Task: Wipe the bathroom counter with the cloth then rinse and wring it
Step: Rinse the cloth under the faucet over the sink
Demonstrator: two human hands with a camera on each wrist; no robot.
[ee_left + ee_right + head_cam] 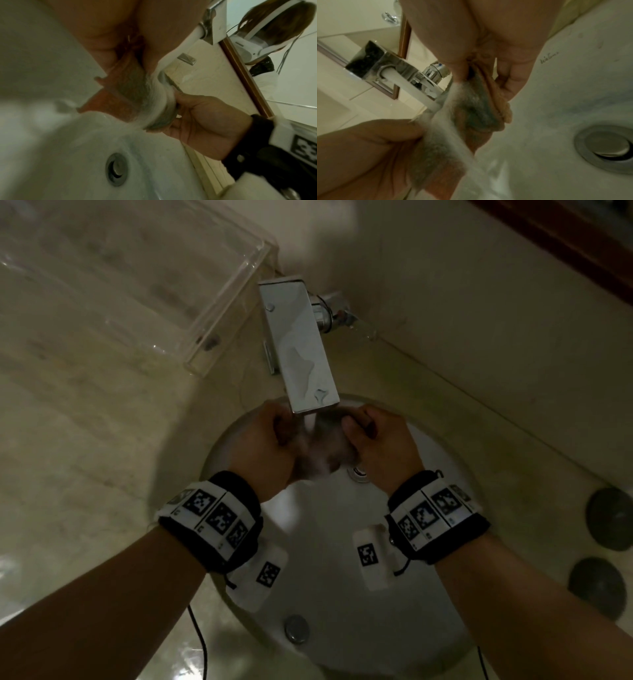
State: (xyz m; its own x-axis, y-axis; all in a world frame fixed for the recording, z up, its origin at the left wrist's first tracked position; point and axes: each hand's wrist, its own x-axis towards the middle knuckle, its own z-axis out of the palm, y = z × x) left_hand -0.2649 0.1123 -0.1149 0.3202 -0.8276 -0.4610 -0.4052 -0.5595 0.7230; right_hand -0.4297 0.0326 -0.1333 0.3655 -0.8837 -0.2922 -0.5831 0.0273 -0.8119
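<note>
Both hands hold a wet orange and grey cloth [320,455] stretched between them under the running water [308,422] of the chrome faucet [298,347], over the white sink [318,546]. My left hand [279,431] grips the cloth's left end and my right hand [359,428] pinches its right end. In the left wrist view the water [178,50] falls onto the cloth [130,86] and spreads over it, with the right hand [205,112] beyond. From the right wrist, the cloth [476,108] hangs in folds between the right hand's fingers [508,75] and the left hand [368,142].
The drain plug [606,146] lies just below the cloth. A clear acrylic tray [191,313] stands on the marble counter [85,422] left of the faucet. Two dark round objects [613,518] lie on the counter at the right. A mirror with a wooden frame [240,70] rises behind the sink.
</note>
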